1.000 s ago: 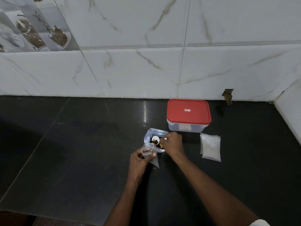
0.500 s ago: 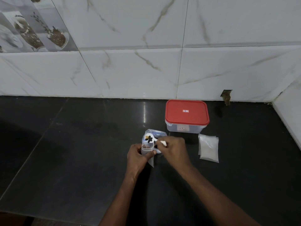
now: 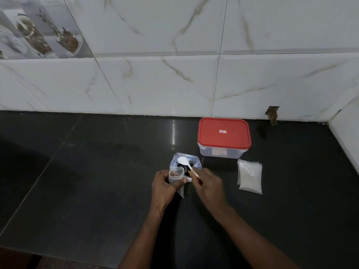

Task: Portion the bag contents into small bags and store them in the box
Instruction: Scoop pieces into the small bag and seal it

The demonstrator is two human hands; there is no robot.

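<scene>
forearms enter from 6 o'clock and meet near the middle of the table (image 3: 97, 181). the left hand (image 3: 165, 188) grips a small bag (image 3: 175, 178) upright. its fingers are curled round the clear film, the thumb lies across the front, and the mouth is held open in a rounded loop facing up. the small bag looks empty or nearly so.

just beside it at 3 o'clock, the right hand (image 3: 209, 185) pinches the handle of a spoon (image 3: 187, 167) between thumb and fingertips. the spoon's long axis runs from the pinch at 5 o'clock up to the bowl at 11 o'clock. the bowl carries a heap of white powder (image 3: 182, 159) and hangs over the open top of the big bag (image 3: 174, 161), which stands just behind the small one.

this is the relation that matters: the small bag's mouth lies at about 7 o'clock from the loaded bowl, near it and nearer to the person. the next move probably draws the spoon back along its own axis and tips it sideways over that loop. the right hand must do this while the left only steadies. the opening is narrow, so a tilt begun too early could spill powder.

farther out, at 3 o'clock from the right hand and well apart, filled bags (image 3: 250, 177) lie flat and overlapping. beyond them, at 12 o'clock, the box (image 3: 223, 152) sits near the wall (image 3: 174, 84) with its red lid (image 3: 223, 139) on.
</scene>
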